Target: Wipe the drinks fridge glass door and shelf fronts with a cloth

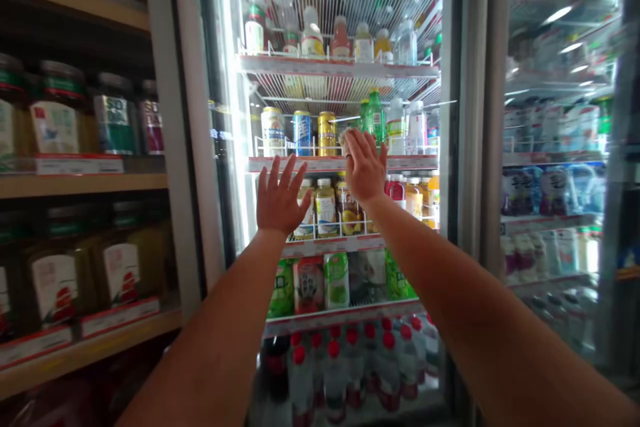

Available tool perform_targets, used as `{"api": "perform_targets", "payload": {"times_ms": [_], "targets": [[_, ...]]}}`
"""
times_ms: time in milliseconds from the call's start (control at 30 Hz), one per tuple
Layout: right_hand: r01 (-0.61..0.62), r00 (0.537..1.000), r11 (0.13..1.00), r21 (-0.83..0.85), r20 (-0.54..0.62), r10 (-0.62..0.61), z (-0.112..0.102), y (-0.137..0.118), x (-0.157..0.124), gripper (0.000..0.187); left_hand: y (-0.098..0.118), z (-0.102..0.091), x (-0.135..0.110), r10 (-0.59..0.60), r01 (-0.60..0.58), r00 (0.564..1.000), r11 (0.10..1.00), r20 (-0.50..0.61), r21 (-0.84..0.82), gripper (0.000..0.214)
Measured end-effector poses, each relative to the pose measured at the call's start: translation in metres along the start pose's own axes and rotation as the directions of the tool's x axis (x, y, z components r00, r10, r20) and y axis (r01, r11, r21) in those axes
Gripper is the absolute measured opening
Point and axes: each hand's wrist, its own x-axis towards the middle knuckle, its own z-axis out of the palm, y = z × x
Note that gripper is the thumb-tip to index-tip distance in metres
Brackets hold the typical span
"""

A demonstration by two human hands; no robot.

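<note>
My left hand [283, 197] is raised with its fingers spread, in front of a lit drinks fridge [345, 68]. It looks flat against the glass door, but I cannot tell for sure that it touches. Higher and to the right, my right hand [367, 163] reaches forward with fingers stretched out and slightly together. A small pale patch shows by its fingertips; whether it is a cloth or a reflection I cannot make out. Behind the right hand stands a green bottle [374, 117], and a gold can [327, 133] is left of it. Juice bottles [326, 207] show between both hands.
Wooden shelves [85, 183] with large glass jars [56, 107] stand close on the left. A metal door frame [475, 147] runs down the right side, beside another glass-fronted fridge [553, 159]. Red-capped bottles [334, 373] fill the fridge's bottom.
</note>
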Motion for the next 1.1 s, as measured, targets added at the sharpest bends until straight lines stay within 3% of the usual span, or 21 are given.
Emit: {"api": "perform_targets", "payload": {"times_ms": [67,167,267,333,400,467,533,567,600,667,733,800,867,933,1000,1100], "targets": [[0.000,1.000,1.000,-0.004,-0.012,0.000,0.005,-0.005,0.014,0.053,0.000,-0.001,0.000,-0.005,0.005,1.000,1.000,0.003,-0.006,0.060],[0.175,0.984,0.985,-0.011,0.039,-0.174,0.008,-0.010,0.014,0.054,0.000,-0.001,0.000,-0.003,0.003,1.000,1.000,-0.008,-0.017,0.060],[0.437,0.893,0.899,0.006,0.119,-0.435,0.007,-0.009,0.006,0.054,0.000,-0.001,0.000,0.005,-0.005,1.000,1.000,-0.017,-0.023,0.059],[0.513,0.851,0.858,0.014,0.124,-0.511,0.007,-0.007,0.003,0.052,0.000,-0.001,0.000,0.008,-0.009,1.000,1.000,-0.023,-0.023,0.059],[0.452,0.889,0.892,0.008,0.077,-0.451,0.010,-0.005,0.003,0.051,0.000,-0.001,0.000,0.003,-0.004,1.000,1.000,-0.026,-0.026,0.061],[0.235,0.971,0.972,0.006,-0.041,-0.235,0.014,-0.003,0.005,0.051,0.000,-0.002,0.000,0.000,0.000,1.000,0.999,-0.025,-0.032,0.063],[-0.001,0.984,0.999,0.037,-0.175,0.007,0.017,-0.003,0.007,0.053,0.000,-0.002,0.000,-0.002,0.002,1.000,1.000,-0.020,-0.029,0.063],[-0.048,0.976,0.998,0.050,-0.209,0.057,0.018,-0.003,0.006,0.054,0.000,-0.002,0.000,0.000,-0.001,1.000,1.000,-0.019,-0.026,0.063],[-0.023,0.979,0.999,0.047,-0.203,0.032,0.017,-0.004,0.006,0.054,0.000,-0.002,0.000,0.003,-0.004,1.000,1.000,-0.020,-0.022,0.061],[0.180,0.980,0.984,0.011,-0.085,-0.178,0.014,-0.006,0.003,0.054,0.000,-0.003,0.000,0.005,-0.005,1.000,1.000,-0.018,-0.018,0.058],[0.337,0.941,0.941,-0.013,0.048,-0.336,0.011,-0.008,0.000,0.054,0.000,-0.003,0.000,0.004,-0.004,1.000,1.000,-0.018,-0.022,0.057],[0.279,0.959,0.960,-0.030,0.066,-0.277,0.010,-0.010,-0.001,0.052,0.000,-0.002,0.000,0.000,0.000,1.000,0.999,-0.018,-0.032,0.057],[0.093,0.996,0.995,-0.025,-0.014,-0.094,0.011,-0.010,-0.001,0.051,0.000,-0.001,0.000,-0.005,0.004,1.000,0.999,-0.024,-0.045,0.057],[-0.003,0.996,1.000,0.011,-0.087,0.003,0.013,-0.009,-0.001,0.052,0.000,-0.001,0.000,-0.010,0.008,1.000,0.998,-0.020,-0.058,0.058],[0.064,0.994,0.998,0.025,-0.091,-0.061,0.012,-0.009,-0.003,0.053,0.000,-0.001,0.000,-0.015,0.014,1.000,0.998,-0.013,-0.065,0.058],[0.319,0.947,0.947,0.020,0.013,-0.320,0.009,-0.010,-0.007,0.051,0.001,-0.002,0.000,-0.013,0.012,1.000,0.998,-0.017,-0.063,0.058]]}}
